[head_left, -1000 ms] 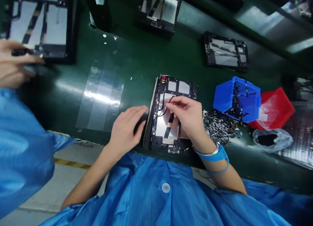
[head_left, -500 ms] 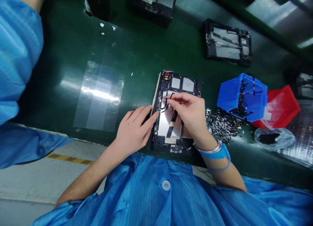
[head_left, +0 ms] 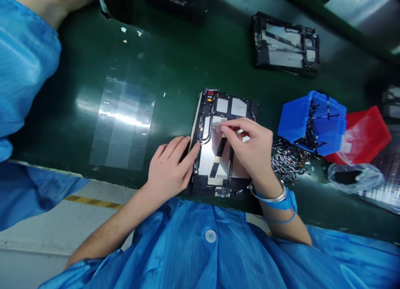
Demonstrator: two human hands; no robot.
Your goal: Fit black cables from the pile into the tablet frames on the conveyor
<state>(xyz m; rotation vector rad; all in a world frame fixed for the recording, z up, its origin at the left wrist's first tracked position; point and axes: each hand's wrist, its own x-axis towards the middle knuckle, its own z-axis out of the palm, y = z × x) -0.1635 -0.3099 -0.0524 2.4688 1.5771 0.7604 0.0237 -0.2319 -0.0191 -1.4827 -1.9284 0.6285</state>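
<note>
An opened tablet point(head_left: 215, 151) lies in front of me, its silver battery, white-labelled parts and black flex cables exposed. My left hand point(head_left: 171, 166) rests at its left edge with fingers stretched out. Its index fingertip touches the board beside a thin curved black cable point(head_left: 208, 135). Over the battery, my right hand point(head_left: 250, 143) is closed in a pinch of thumb and index finger. What sits between those fingertips, if anything, is too small to make out. A wide black flex cable point(head_left: 218, 155) runs out from under the right hand.
Right of the tablet lie a pile of small parts point(head_left: 289, 162), a blue bin point(head_left: 292, 122) with black cables, a red bin point(head_left: 371, 135) and a clear plastic bag point(head_left: 371, 178). Another opened tablet point(head_left: 286, 45) lies behind. Clear film point(head_left: 125, 135) and a co-worker's sleeve point(head_left: 29, 68) are left.
My right hand has drawn slightly right, away from the thin curved cable, which now lies along the tablet's left side. My left hand stays at the edge. The co-worker's hand shows more.
</note>
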